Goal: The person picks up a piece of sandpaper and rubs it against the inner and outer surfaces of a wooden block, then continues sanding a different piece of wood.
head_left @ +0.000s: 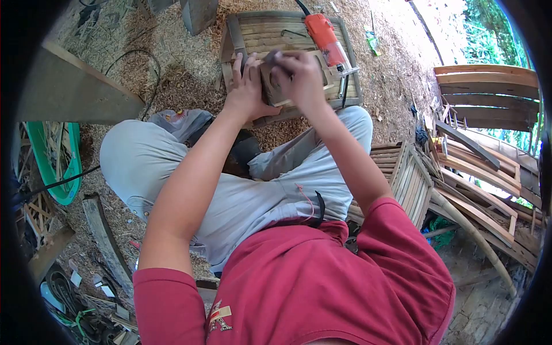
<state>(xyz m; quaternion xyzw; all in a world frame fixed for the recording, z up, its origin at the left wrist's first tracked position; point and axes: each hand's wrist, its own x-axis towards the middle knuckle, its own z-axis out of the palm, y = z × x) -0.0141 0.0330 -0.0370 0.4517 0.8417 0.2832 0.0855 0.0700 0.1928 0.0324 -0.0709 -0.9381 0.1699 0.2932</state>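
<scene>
My left hand [247, 89] grips the left side of a light wooden piece [318, 60] with a curved cut-out, its fingers over a dark edge and thumb at the lower edge. My right hand [296, 72], slightly blurred, is closed around a small dark block [272, 57] over the piece. Under both lies a slatted wooden panel [259, 29] on the ground. An orange power tool [325, 37] with a clear guard rests on the panel, just right of the wooden piece.
Wood shavings [190, 69] cover the ground. A grey board [80, 89] juts in at the left, above a green tub [43, 155]. Slatted panels [411, 178] and stacked frames [477, 172] stand at the right. A black cable [155, 63] curls at the upper left.
</scene>
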